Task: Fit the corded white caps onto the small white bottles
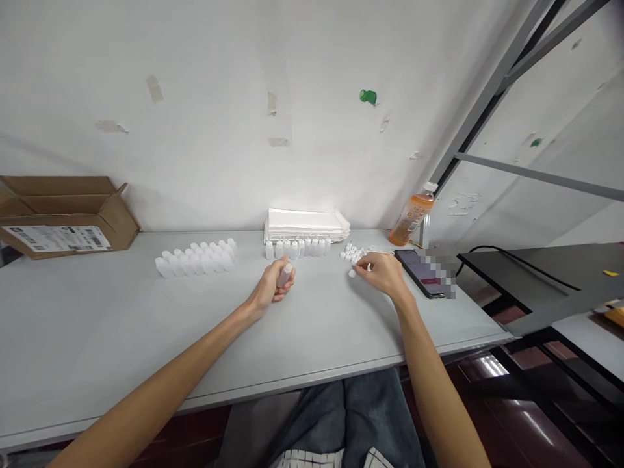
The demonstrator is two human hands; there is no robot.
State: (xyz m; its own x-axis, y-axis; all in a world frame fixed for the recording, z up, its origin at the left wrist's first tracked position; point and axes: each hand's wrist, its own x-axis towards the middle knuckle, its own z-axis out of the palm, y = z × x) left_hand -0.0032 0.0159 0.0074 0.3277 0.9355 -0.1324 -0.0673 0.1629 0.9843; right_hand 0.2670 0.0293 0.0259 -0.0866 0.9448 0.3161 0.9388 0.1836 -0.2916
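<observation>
"What's in the left grip [273, 285]?"

"One small bottle [285, 275], fingers closed around it, in front of the white stack's [307, 224] left half."

"And the right grip [383, 273]?"

"Fingertips drawn together at one loose cap [351, 273], forward of the stack's right end. I can't tell whether they pinch it. The cap pile [351, 251] behind is too crowded to count."

"Other bottles?"

"About nine in the row [307, 247] directly in front of the stack. Left of it, a double row [195, 260], roughly seven each; they overlap, so no exact figure."

"Anything larger?"

"Right of the stack, one phone [419, 273] and one drink bottle [414, 214]. Far left of it, one open carton [63, 218]."

"Room to move?"

"A wide gap between the grips, in front of the stack. The worktop's [312, 338] front edge runs well apart from the stack, a broad strip of surface between. The phone sits just beside the right grip, on its outer side."
</observation>
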